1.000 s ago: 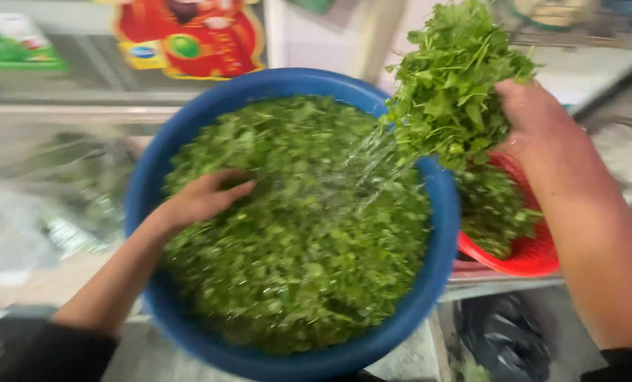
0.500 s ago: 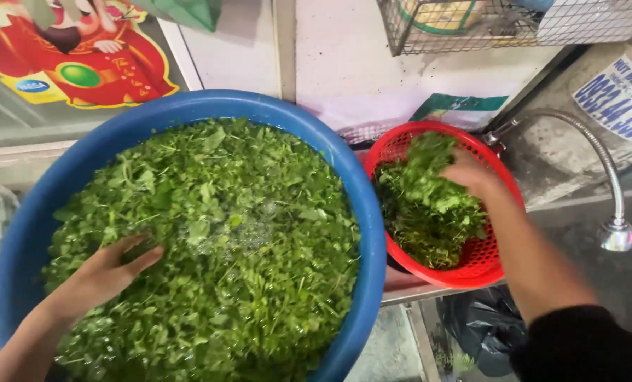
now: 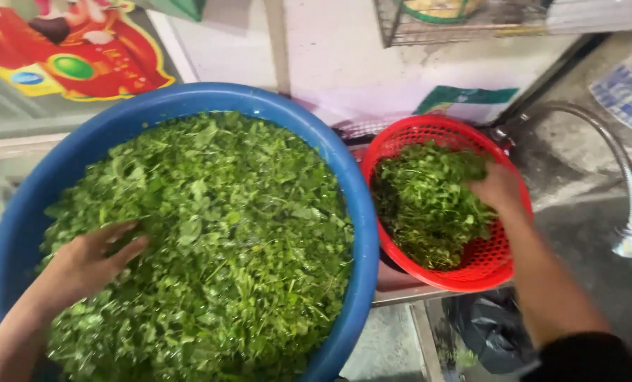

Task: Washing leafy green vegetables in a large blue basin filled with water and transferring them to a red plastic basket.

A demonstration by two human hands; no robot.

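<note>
A big blue basin (image 3: 362, 233) is full of wet green leafy herbs (image 3: 224, 233). My left hand (image 3: 93, 258) lies flat on the herbs at the basin's left side, fingers spread. To the right stands a red mesh basket (image 3: 496, 258) holding a smaller heap of the same greens (image 3: 422, 205). My right hand (image 3: 500, 187) rests on that heap inside the basket, palm down; whether its fingers still grip any leaves cannot be told.
A curved metal tap (image 3: 623, 180) arches over the sink area at the right. A wire rack (image 3: 464, 21) hangs on the wall above. A colourful poster (image 3: 68, 49) is at the upper left. A dark bag (image 3: 485, 329) lies below the basket.
My right hand carried a bunch of herbs from above the basin down into the red basket. The left hand stayed on the herbs in the basin. The view shifted right.
</note>
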